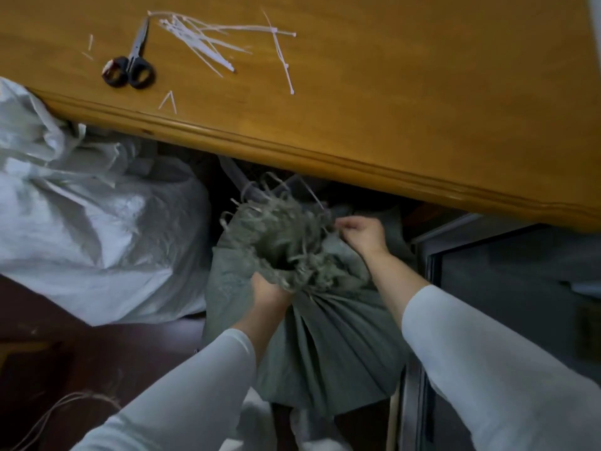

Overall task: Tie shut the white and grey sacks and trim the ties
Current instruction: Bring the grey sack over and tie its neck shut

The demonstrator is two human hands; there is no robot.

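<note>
Grey sack (318,336) of dull woven cloth, standing on the floor below the table edge, just under centre of frame. Neck gathered into tight pleats that fan down toward 6 o'clock; above the neck, a ragged tuft of frayed grey-green fibres (286,236), stringy and curled.

Left hand (270,291) at 7 o'clock of the tuft, fingers closed round the bunched neck, knuckles pressed into the cloth. Right hand (361,234) at 3 o'clock of the tuft, fingertips pinched together against the gathered fabric; a thin pale strip (313,195), seemingly a cable tie, running up from them toward 11 o'clock, though actual contact with it too small to tell. Both forearms in smooth white sleeves (481,353).

White sack (97,229) at 9 o'clock of the grey one, crinkled glossy woven plastic, bulging, its top bunched loosely near the table edge.

On the honey-coloured wooden table (422,109), with its rounded moulded rim, toward 12 o'clock: loose white cable ties (208,40), thin and straight, lying crossed in a heap; black-handled scissors (130,60) just at their 9 o'clock, blades shut; short white offcuts (169,100) nearer the rim.
</note>
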